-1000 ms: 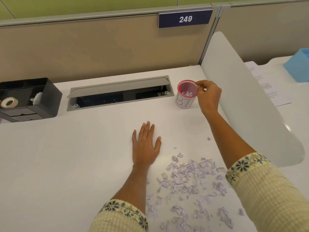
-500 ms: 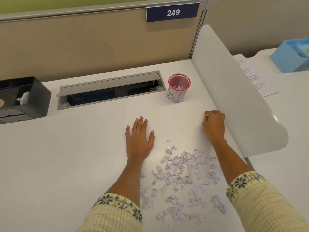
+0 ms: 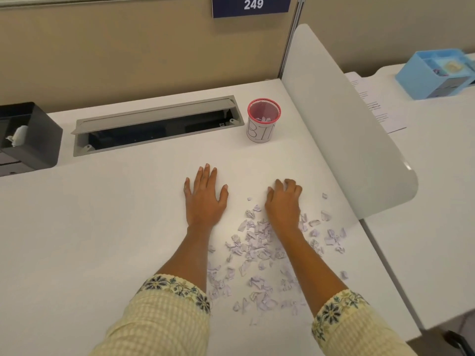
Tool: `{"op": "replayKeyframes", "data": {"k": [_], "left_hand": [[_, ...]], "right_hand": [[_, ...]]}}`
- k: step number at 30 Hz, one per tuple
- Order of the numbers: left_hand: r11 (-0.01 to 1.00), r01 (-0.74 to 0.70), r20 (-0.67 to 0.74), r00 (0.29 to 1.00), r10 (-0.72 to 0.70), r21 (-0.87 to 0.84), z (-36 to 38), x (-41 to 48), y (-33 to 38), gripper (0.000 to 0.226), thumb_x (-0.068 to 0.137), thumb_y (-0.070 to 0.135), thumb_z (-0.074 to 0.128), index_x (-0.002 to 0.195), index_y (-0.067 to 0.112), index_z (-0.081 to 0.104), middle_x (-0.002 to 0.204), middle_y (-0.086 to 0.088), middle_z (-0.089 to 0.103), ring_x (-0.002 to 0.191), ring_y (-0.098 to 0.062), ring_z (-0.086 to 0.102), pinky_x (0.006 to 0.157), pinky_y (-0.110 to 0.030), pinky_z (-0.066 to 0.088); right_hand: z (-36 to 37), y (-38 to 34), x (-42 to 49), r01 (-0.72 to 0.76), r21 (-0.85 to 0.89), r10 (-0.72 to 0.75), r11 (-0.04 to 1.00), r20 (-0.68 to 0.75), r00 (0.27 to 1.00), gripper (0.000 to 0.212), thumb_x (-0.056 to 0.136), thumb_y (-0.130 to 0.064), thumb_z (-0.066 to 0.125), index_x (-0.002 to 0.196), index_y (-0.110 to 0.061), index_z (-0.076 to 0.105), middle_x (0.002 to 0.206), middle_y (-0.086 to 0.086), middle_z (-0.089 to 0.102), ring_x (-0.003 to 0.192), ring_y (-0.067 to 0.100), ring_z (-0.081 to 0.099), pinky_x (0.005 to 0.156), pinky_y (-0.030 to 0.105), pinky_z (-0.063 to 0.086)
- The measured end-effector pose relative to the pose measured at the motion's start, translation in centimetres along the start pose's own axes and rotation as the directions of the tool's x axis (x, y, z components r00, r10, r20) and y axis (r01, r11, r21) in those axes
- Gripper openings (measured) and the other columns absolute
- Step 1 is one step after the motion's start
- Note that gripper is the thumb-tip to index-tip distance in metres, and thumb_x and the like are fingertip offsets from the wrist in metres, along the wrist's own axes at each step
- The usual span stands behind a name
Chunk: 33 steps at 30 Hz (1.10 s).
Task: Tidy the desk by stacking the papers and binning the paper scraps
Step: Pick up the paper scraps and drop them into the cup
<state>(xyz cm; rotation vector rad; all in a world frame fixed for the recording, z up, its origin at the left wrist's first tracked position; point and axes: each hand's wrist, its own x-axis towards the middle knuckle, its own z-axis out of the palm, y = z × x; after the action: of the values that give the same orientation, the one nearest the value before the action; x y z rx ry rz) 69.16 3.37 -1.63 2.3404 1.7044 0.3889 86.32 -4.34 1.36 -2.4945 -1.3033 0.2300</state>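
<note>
Several pale lilac paper scraps [image 3: 257, 246] lie scattered on the white desk [image 3: 90, 227], between and around my forearms. My left hand [image 3: 205, 199] rests flat on the desk, fingers apart, just left of the pile. Palm down at the pile's far edge, my right hand [image 3: 284, 201] has its fingers curled over the surface; whether scraps are under them is hidden. A red mesh cup [image 3: 263, 122] wrapped in white paper marked "BIN" stands beyond both hands and holds a few scraps. Printed papers [image 3: 377, 104] lie on the neighbouring desk to the right.
A white curved divider [image 3: 347, 124] walls off the desk's right side. An open grey cable tray [image 3: 156, 124] runs along the back. A black desk organiser [image 3: 28, 137] stands at the far left. A blue box [image 3: 437, 73] sits beyond the divider.
My right hand has come back from the bin cup to the desk and then moved left onto the far edge of the scrap pile. My left hand has stayed flat.
</note>
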Motion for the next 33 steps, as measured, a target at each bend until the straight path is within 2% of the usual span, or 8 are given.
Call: {"op": "replayKeyframes", "data": {"k": [11, 15, 18, 20, 23, 25, 29, 33], "left_hand": [[1.000, -0.003, 0.007, 1.000, 0.003, 0.004, 0.0, -0.1, -0.1, 0.059, 0.100, 0.048, 0.031, 0.152, 0.021, 0.027, 0.161, 0.002, 0.020, 0.149, -0.014, 0.011, 0.121, -0.045, 0.002], [1.000, -0.003, 0.014, 1.000, 0.003, -0.002, 0.1, -0.2, -0.1, 0.059, 0.100, 0.048, 0.030, 0.152, 0.021, 0.027, 0.161, 0.002, 0.019, 0.149, -0.014, 0.010, 0.121, -0.045, 0.001], [1.000, -0.006, 0.020, 1.000, 0.006, -0.008, -0.1, -0.2, -0.1, 0.059, 0.100, 0.048, 0.030, 0.152, 0.020, 0.026, 0.161, 0.001, 0.018, 0.149, -0.014, 0.010, 0.121, -0.045, 0.002], [1.000, -0.008, 0.021, 1.000, 0.008, -0.011, -0.2, -0.3, -0.1, 0.059, 0.100, 0.048, 0.030, 0.152, 0.020, 0.026, 0.161, 0.001, 0.019, 0.149, -0.014, 0.010, 0.121, -0.046, 0.002], [1.000, -0.012, 0.014, 1.000, 0.012, -0.025, -0.2, -0.4, -0.1, 0.059, 0.100, 0.047, 0.030, 0.152, 0.019, 0.027, 0.161, 0.000, 0.019, 0.149, -0.015, 0.011, 0.121, -0.046, 0.001], [0.999, -0.015, 0.016, 1.000, 0.015, -0.032, -0.2, -0.4, -0.1, 0.059, 0.100, 0.047, 0.030, 0.152, 0.019, 0.027, 0.161, 0.000, 0.019, 0.149, -0.015, 0.011, 0.121, -0.046, 0.001], [0.999, -0.025, 0.000, 1.000, 0.025, -0.049, -0.3, -0.5, -0.1, 0.056, 0.101, 0.044, 0.032, 0.151, 0.019, 0.030, 0.160, 0.000, 0.021, 0.149, -0.015, 0.013, 0.121, -0.046, 0.003], [0.997, -0.031, -0.005, 1.000, 0.031, -0.067, -0.2, -0.5, -0.2, 0.054, 0.101, 0.041, 0.033, 0.151, 0.019, 0.031, 0.160, 0.000, 0.022, 0.149, -0.013, 0.013, 0.121, -0.045, 0.003]], "right_hand": [[1.6, -2.4, -5.7, 0.199, 0.026, -0.200, 0.980, 0.187, 0.962, 0.067, 0.095, -0.057, 0.039, 0.146, -0.014, 0.035, 0.153, 0.017, 0.024, 0.141, 0.033, 0.017, 0.110, 0.048, 0.036], [1.5, -2.0, -6.4, 0.287, 0.000, -0.277, 0.958, 0.253, 0.927, 0.062, 0.097, -0.048, 0.043, 0.150, -0.021, 0.028, 0.158, 0.016, 0.017, 0.144, 0.037, 0.009, 0.116, 0.049, 0.026], [1.5, -1.9, -7.1, 0.353, 0.026, -0.348, 0.935, 0.253, 0.903, 0.050, 0.100, -0.031, 0.044, 0.149, -0.023, 0.034, 0.157, 0.015, 0.020, 0.144, 0.039, 0.011, 0.115, 0.050, 0.027], [1.6, -1.8, -7.6, 0.393, 0.011, -0.383, 0.919, 0.249, 0.890, 0.049, 0.099, -0.017, 0.046, 0.147, -0.021, 0.037, 0.157, 0.012, 0.022, 0.144, 0.038, 0.013, 0.111, 0.048, 0.035], [1.5, -1.6, -8.2, 0.428, -0.017, -0.406, 0.903, 0.285, 0.868, 0.066, 0.088, 0.005, 0.051, 0.148, -0.016, 0.034, 0.158, 0.009, 0.021, 0.146, 0.035, 0.012, 0.089, 0.042, 0.052], [1.3, -1.3, -8.4, 0.447, -0.018, -0.422, 0.895, 0.294, 0.858, 0.072, 0.083, 0.012, 0.052, 0.148, -0.011, 0.034, 0.158, 0.009, 0.024, 0.146, 0.032, 0.015, 0.080, 0.039, 0.055], [0.5, 0.2, -8.2, 0.478, 0.007, -0.466, 0.878, 0.231, 0.854, 0.058, 0.081, 0.016, 0.052, 0.136, -0.004, 0.052, 0.145, 0.009, 0.046, 0.136, 0.026, 0.037, 0.078, 0.039, 0.058], [0.2, 1.0, -7.0, 0.519, -0.036, -0.504, 0.854, 0.190, 0.842, 0.046, 0.086, 0.014, 0.046, 0.127, -0.002, 0.060, 0.134, 0.008, 0.057, 0.123, 0.026, 0.047, 0.070, 0.037, 0.056]]}}
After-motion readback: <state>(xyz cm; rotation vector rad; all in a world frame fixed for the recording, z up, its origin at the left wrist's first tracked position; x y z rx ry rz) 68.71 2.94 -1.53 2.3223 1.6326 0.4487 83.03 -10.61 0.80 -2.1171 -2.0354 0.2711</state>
